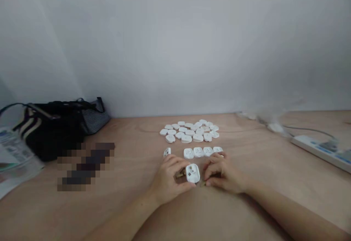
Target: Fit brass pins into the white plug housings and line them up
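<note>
My left hand [171, 179] is closed around a white plug housing [193, 173], tilted so that its hollow inside faces me. Small metal-coloured parts show in its openings, and brass-coloured pieces [180, 174] show between my fingers. Just to the right, my right hand [222, 171] pinches thumb to fingers low over the table; a tiny dark bit at the fingertips is too small to name. Beyond my hands lies a row of several white plug housings [197, 152], its right end partly behind my right fingers. Another white piece [167, 152] stands on edge behind my left fingers.
Farther back, several white plug parts [189, 132] lie in a loose cluster on the wooden table [131, 197]. A white power strip [320, 149] with a cable sits at right. On the left are a black bag [55, 127], a plastic bag [16, 164] and a pixelated dark object [87, 166].
</note>
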Demonstrator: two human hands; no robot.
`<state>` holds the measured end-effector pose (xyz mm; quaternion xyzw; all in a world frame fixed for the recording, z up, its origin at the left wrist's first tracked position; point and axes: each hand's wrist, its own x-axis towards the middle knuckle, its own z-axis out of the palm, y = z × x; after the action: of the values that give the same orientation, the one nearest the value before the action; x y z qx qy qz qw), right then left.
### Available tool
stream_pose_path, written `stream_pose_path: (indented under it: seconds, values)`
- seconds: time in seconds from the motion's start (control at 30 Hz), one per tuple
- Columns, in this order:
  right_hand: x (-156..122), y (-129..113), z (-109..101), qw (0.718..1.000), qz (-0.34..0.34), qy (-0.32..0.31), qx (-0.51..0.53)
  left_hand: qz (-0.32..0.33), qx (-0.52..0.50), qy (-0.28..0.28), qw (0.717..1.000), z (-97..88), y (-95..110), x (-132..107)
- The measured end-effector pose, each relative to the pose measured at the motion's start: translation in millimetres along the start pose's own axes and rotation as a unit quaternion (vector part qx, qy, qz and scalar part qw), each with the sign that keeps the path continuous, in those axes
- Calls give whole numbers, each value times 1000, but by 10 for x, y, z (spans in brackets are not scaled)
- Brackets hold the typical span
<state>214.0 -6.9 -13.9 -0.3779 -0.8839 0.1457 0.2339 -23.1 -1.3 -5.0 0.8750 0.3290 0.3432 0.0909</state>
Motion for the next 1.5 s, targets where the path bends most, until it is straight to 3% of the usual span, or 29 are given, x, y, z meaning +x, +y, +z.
stream_pose_path:
  seconds: [0.57, 0.93, 1.17, 1.27, 1.5]
  values:
    - [24, -274, 3, 976, -1, 208, -66, -3, 37, 25, 999, 26, 49, -3]
    - [74, -325, 155, 976, 5, 217, -32, 4, 41, 43, 998, 18, 71, 0]
    - [29, -231, 87, 985, 28, 168, 5, -1, 37, 45, 998, 17, 71, 9]
    - [7, -191, 66, 983, 40, 176, 23, -8, 30, 38, 999, 18, 63, 19]
    - [4, -281, 35, 987, -50, 144, -44, -14, 14, 53, 998, 22, 73, 16]
